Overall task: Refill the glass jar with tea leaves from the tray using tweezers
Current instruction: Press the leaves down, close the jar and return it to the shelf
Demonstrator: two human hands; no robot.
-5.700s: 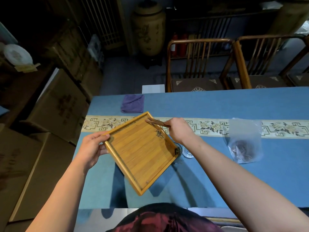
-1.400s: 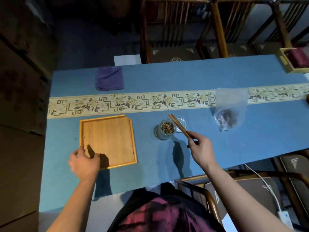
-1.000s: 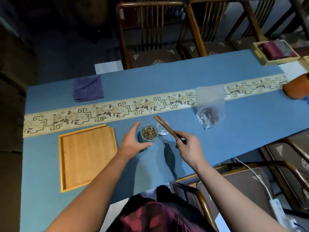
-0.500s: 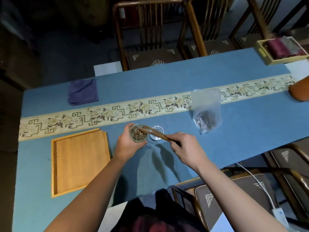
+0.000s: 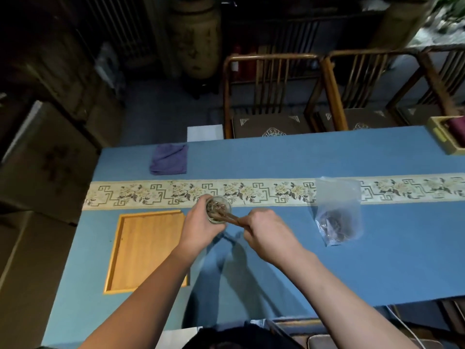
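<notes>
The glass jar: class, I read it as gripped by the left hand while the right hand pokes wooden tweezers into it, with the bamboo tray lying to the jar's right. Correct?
Not quite. The head view shows the bamboo tray lying to the left of the glass jar, not its right. The rest holds: the left hand grips the jar and the right hand pokes the wooden tweezers into it.

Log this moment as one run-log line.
left hand holds glass jar | right hand works tweezers inside | tray empty
</notes>
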